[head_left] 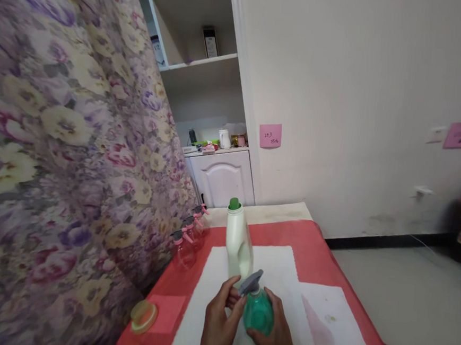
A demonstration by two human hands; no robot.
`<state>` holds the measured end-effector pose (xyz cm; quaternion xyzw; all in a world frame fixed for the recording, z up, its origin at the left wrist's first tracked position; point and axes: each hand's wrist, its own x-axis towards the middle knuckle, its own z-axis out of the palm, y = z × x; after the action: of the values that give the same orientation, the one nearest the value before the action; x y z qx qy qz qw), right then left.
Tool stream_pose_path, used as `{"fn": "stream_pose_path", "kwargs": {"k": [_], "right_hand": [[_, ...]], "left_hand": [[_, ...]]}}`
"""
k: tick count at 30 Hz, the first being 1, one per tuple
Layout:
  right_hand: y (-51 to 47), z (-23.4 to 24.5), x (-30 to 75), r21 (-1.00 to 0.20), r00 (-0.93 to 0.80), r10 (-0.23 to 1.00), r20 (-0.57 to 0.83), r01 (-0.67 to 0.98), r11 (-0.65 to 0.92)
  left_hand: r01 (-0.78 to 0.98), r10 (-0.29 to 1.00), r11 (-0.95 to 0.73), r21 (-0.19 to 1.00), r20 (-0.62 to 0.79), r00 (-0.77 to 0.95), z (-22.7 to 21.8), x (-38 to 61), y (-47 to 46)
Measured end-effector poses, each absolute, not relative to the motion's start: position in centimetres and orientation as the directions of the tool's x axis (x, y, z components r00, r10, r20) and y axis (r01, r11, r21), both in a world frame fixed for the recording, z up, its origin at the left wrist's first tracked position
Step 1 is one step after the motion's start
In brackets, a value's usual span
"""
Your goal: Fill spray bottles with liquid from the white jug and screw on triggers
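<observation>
- Head view, left hand [222, 315]: enters from the lower edge, back of the hand towards the camera, fingers bent inward. Thumb and fingers grip the nozzle end of the grey spray head [251, 283].
- Head view, right hand [280, 328]: enters from the lower edge, curved round the right side of the green bottle [258, 314], thumb across its lower front. It grasps the bottle firmly.
- The green bottle is between the two hands, close to the person and in front of the jug. It is rounded, translucent and smooth, roughly upright. Whether its base touches the surface below cannot be determined.
- The spray head is at the bottle's neck, of opaque, angular form, its nozzle directed left.
- Jug [235, 236]: pale, opaque, smooth, with a moulded handle; stands upright just beyond the hands. A green piece [234, 203] shows at its mouth.
- Worktop [281, 232]: bears a smooth red covering, with white sheets [198, 308] laid over it. The right-hand sheet shows a pinkish patch.
- Pink-trigger bottles [185, 255]: transparent, rounded, standing in a row along the left edge.
- Round yellowish item [144, 316]: ring-shaped rim, at the near left, just beside a flat pink square [167, 312].
- Curtain [65, 143]: folded fabric printed with large flowers, hanging at the left.
- Cabinet door [224, 177]: white, with a raised arched panel, beyond the worktop.
</observation>
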<state>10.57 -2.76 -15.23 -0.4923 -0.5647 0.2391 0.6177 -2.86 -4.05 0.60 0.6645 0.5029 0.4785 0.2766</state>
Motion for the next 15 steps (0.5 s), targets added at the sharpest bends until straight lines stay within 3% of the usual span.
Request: {"fn": "stream_pose_path", "kwargs": {"k": [15], "right_hand": [[-2.7,-15.2,10.8,-0.857,0.244,0.826,0.508,0.245,0.454]], "left_hand": [[0.507,0.867,-0.498,0.704,0.422,0.266,3.0,-2.0,-3.5]]}}
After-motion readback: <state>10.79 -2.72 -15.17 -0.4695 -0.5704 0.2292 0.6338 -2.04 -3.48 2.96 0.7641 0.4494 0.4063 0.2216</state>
